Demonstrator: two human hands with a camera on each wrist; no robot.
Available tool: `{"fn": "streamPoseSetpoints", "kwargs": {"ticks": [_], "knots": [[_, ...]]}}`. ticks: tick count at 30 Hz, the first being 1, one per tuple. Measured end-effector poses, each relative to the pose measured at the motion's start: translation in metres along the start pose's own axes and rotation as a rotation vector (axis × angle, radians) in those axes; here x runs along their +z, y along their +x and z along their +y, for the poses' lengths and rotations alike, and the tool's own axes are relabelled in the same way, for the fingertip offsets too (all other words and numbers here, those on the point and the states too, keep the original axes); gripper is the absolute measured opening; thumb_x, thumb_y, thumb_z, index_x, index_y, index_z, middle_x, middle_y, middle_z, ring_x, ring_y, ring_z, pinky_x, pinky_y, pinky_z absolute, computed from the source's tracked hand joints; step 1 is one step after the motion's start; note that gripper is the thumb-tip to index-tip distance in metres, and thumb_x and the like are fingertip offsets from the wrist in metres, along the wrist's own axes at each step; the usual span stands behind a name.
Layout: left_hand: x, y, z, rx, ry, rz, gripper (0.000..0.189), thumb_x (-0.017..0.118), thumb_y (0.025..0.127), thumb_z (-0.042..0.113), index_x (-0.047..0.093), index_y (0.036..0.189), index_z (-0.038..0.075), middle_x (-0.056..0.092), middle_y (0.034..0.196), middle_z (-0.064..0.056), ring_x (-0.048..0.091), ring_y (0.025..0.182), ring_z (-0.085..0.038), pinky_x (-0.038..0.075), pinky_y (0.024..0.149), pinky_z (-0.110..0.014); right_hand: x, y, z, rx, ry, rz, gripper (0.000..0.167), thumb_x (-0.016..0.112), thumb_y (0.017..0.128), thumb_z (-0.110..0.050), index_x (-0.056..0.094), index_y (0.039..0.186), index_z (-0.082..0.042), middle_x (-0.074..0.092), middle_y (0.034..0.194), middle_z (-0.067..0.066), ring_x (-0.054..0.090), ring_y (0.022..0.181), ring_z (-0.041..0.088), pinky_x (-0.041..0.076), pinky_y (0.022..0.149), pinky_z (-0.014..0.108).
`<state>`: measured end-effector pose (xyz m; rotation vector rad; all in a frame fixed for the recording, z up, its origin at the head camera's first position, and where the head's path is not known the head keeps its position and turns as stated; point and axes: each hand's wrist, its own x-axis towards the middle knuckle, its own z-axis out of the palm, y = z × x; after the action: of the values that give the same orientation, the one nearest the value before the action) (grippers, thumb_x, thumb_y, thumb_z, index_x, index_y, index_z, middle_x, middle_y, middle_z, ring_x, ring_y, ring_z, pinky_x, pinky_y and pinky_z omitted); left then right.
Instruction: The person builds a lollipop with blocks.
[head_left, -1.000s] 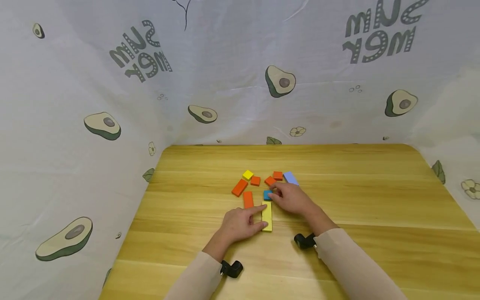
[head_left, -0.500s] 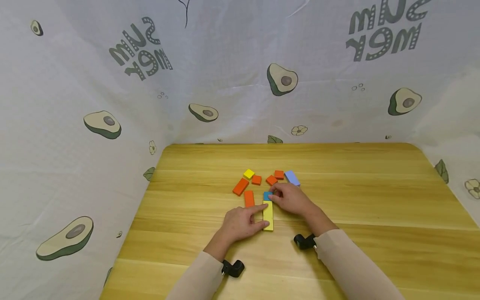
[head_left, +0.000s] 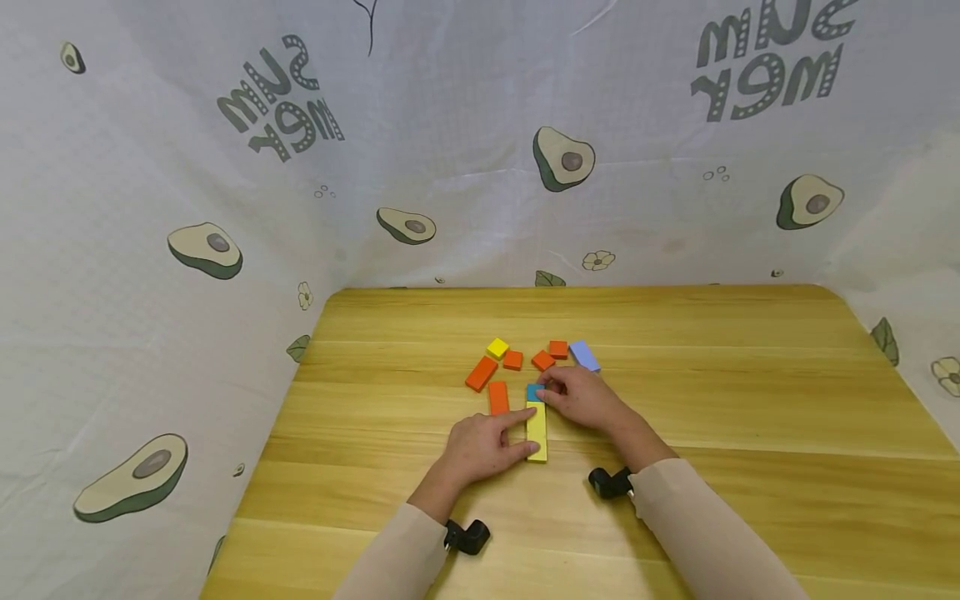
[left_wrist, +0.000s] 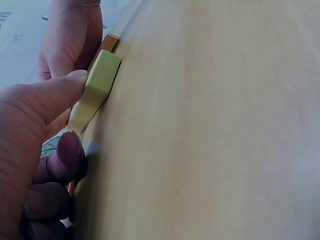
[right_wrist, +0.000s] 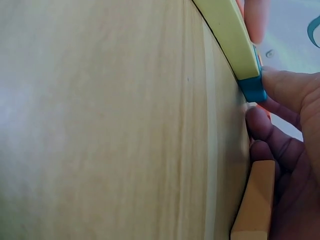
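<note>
Your left hand [head_left: 480, 448]: thumb and index spread wide, touching yellow bar [head_left: 536, 433]. Your right hand [head_left: 583, 396]: fingers pinching blue block [head_left: 534, 392] against yellow bar's far end. Orange bar [head_left: 498, 397] near, left.

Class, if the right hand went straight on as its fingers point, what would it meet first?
Most likely the small square blue block, which the right hand touches, though exact depth is hard to judge.

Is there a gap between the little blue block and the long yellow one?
No; the right wrist view shows the blue block touching the end of the long yellow block.
</note>
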<state>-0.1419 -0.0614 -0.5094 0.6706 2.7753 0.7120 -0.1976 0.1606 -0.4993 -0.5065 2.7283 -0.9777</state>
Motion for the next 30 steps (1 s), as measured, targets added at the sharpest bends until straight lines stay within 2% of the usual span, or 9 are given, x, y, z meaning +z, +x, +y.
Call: {"fn": "streamPoseSetpoints", "kwargs": {"ticks": [11,14,17,21,25,27,30], "knots": [[0.001,0.002,0.000,-0.009,0.007,-0.017,0.055,0.063,0.093,0.061,0.057,0.145,0.042,0.052,0.058,0.017,0.047,0.053,-0.003,0.036,0.053,-0.024,-0.001,-0.002,0.000,0.002,-0.007,0.005,0.016,0.063,0.102,-0.025,0.072,0.109,-0.014,0.064,0.085,-0.002,0.053,0.075,0.013,0.045,0.072,0.031],[0.000,0.002,0.000,0.000,0.015,-0.018,0.056,0.064,0.093,0.061,0.057,0.145,0.040,0.052,0.058,0.016,0.047,0.052,-0.003,0.036,0.053,-0.023,-0.002,-0.003,0.001,0.016,-0.008,0.013,0.019,0.060,0.104,-0.025,0.073,0.113,-0.014,0.069,0.094,0.000,0.058,0.083,0.015,0.050,0.080,0.038],[-0.002,0.003,0.001,0.002,0.016,-0.033,0.059,0.063,0.093,0.061,0.054,0.147,0.039,0.051,0.056,0.015,0.046,0.051,-0.004,0.035,0.052,-0.024,-0.003,-0.004,0.002,0.038,0.007,0.024,0.024,0.057,0.106,-0.027,0.072,0.119,-0.015,0.072,0.111,0.005,0.063,0.098,0.021,0.052,0.092,0.048],[-0.006,0.005,0.001,-0.005,-0.006,-0.081,0.066,0.064,0.093,0.061,0.046,0.153,0.040,0.051,0.053,0.015,0.046,0.049,-0.005,0.035,0.051,-0.024,-0.007,-0.008,0.004,0.070,0.058,0.078,0.028,0.054,0.107,-0.030,0.071,0.124,-0.014,0.070,0.124,0.010,0.064,0.112,0.028,0.049,0.100,0.054],[-0.011,0.010,0.002,-0.017,-0.035,-0.145,0.074,0.066,0.092,0.059,0.037,0.157,0.042,0.049,0.053,0.009,0.045,0.049,-0.008,0.037,0.052,-0.026,-0.012,-0.010,0.008,0.125,0.131,0.185,0.031,0.055,0.107,-0.033,0.071,0.122,-0.012,0.070,0.116,0.010,0.061,0.103,0.027,0.051,0.092,0.046],[-0.013,0.013,0.003,-0.028,-0.039,-0.173,0.077,0.067,0.091,0.060,0.033,0.159,0.043,0.059,0.061,0.004,0.049,0.055,-0.010,0.043,0.059,-0.028,-0.016,-0.010,0.012,0.159,0.161,0.256,0.032,0.056,0.106,-0.034,0.071,0.120,-0.010,0.069,0.109,0.010,0.059,0.096,0.025,0.050,0.086,0.039],[-0.016,0.016,0.004,-0.052,-0.036,-0.202,0.081,0.068,0.090,0.061,0.029,0.159,0.045,0.076,0.102,-0.005,0.061,0.078,-0.014,0.053,0.078,-0.035,-0.021,-0.009,0.021,0.226,0.170,0.352,0.032,0.059,0.104,-0.035,0.070,0.118,-0.008,0.065,0.103,0.011,0.055,0.090,0.024,0.047,0.078,0.032]]}}
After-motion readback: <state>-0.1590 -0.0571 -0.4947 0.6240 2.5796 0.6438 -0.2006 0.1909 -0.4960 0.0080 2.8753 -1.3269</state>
